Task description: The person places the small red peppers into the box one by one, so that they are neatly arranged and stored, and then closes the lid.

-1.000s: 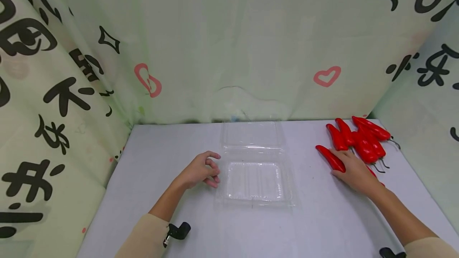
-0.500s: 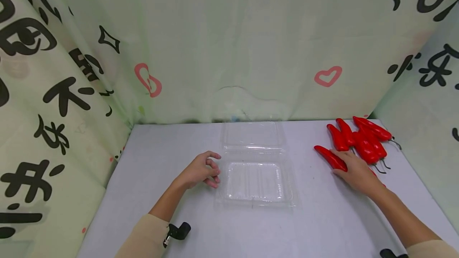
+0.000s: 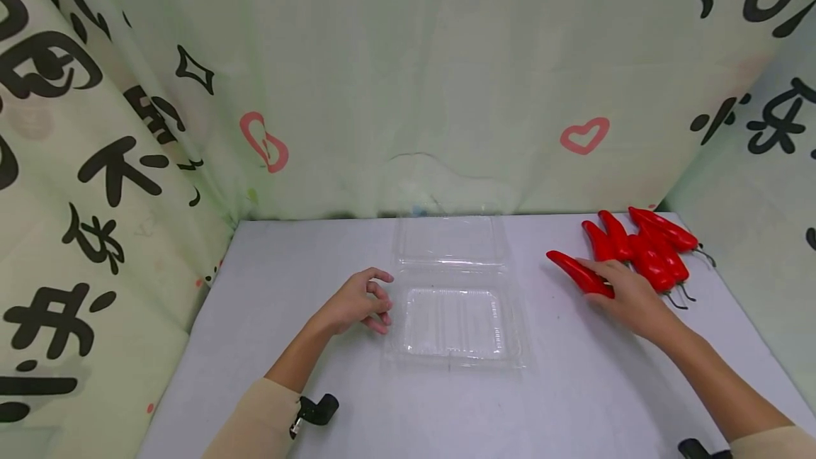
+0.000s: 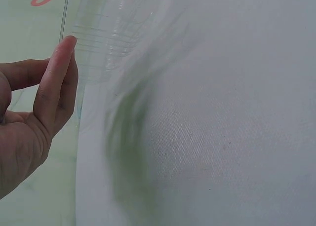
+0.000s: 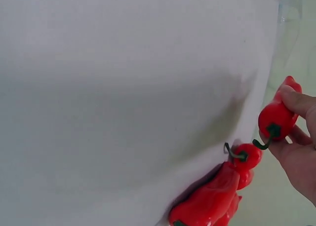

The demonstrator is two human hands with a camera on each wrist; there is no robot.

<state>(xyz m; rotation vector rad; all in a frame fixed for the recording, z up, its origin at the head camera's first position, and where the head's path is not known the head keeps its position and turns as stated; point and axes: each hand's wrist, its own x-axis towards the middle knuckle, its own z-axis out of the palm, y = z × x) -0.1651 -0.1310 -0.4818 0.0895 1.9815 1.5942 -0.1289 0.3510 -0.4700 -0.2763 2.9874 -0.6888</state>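
White table (image 3: 446, 409), clear tray (image 3: 451, 324) mid-table, lid (image 3: 450, 239) open on the far side. Pepper pile (image 3: 649, 264) sits far right. Left hand (image 3: 357, 301) by the tray's left edge, fingers loosely bent, gripping nothing. Right hand (image 3: 627, 296) just nudged left, thumb and fingers pinching one red pepper (image 3: 576, 273), so that one's picked.

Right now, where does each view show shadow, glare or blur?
Head: white glints on the clear plastic container, soft shadow on the table beside the right forearm; left wrist: a blurry greenish streak on the table, cause unclear; right wrist: a broad, soft-edged shadow on the table, near the red pepper in the right hand.
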